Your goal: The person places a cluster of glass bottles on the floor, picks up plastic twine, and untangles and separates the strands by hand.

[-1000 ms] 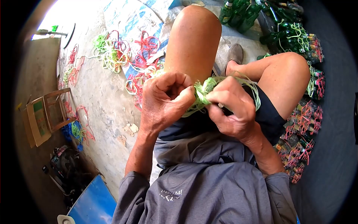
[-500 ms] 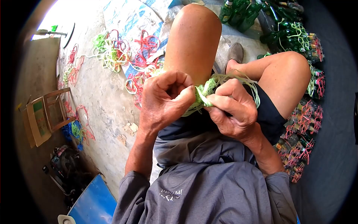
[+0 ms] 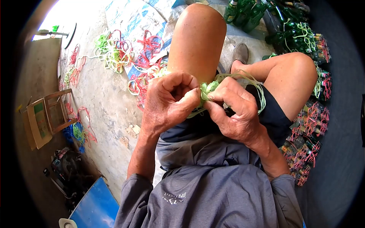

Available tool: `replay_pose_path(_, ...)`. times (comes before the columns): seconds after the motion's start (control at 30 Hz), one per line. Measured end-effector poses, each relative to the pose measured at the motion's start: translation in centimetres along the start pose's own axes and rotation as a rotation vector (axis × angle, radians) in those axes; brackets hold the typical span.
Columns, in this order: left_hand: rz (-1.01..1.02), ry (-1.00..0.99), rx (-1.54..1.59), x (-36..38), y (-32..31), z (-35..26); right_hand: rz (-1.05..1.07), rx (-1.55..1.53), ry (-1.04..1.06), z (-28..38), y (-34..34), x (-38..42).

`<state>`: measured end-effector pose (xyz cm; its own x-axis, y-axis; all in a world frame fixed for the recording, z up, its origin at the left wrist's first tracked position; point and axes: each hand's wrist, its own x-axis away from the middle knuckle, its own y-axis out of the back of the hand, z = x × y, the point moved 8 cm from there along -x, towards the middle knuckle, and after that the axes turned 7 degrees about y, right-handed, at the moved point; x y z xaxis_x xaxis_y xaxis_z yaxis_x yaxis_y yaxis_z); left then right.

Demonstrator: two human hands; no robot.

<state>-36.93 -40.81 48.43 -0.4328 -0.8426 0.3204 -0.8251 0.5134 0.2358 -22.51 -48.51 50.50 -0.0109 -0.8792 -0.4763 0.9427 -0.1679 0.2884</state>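
Between my hands, over my lap, is a knotted clump of light green plastic twine (image 3: 207,89). My left hand (image 3: 171,100) pinches its left side between thumb and curled fingers. From the right, the thumb and index finger of my right hand (image 3: 235,108) are closed on the same clump. Loose green strands loop out behind my right hand and hang beside my thigh. The exact strands inside each pinch are hidden by the fingertips.
Tangled red and green twine (image 3: 114,53) lies on the floor at the left. Green glass bottles (image 3: 253,17) stand at the upper right, with twine-tied bundles (image 3: 308,125) below. A wooden frame (image 3: 57,110) and a blue panel (image 3: 95,207) are at the left.
My right hand has shifted slightly, its fingers rising and the thumb moving left against the clump. A strand that stood out between the hands now lies in the clump. My left hand stays nearly still.
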Motion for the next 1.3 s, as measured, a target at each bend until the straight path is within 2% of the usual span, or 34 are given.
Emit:
replay_pose_path(0.33,-0.067,0.006,0.079,-0.5,0.9,0.7,0.061,-0.149,0.086,0.8,0.7,0.7)
replay_pose_path(0.57,-0.111,-0.097,0.208,0.3,0.6,0.0,-0.089,-0.301,-0.091,-1.6,1.6,2.1)
replay_pose_path(0.67,-0.074,-0.114,0.088,1.2,0.3,-0.7,-0.145,-0.505,-0.180,-2.3,1.5,2.4)
replay_pose_path(0.73,-0.039,-0.235,-0.165,1.7,0.2,-1.9,-0.170,-0.668,-0.238,-2.7,1.3,2.5)
replay_pose_path(0.83,-0.041,-0.338,-0.265,2.0,-0.8,-2.9,-0.185,-0.766,-0.229,-2.9,1.2,2.3)
replay_pose_path(0.93,-0.055,-0.240,-0.228,1.7,-1.2,-1.8,-0.190,-0.816,-0.242,-3.0,1.1,2.2)
replay_pose_path(1.3,-0.126,-0.208,-0.057,1.7,-0.6,-1.1,-0.347,-0.900,-0.492,-5.5,1.3,3.7)
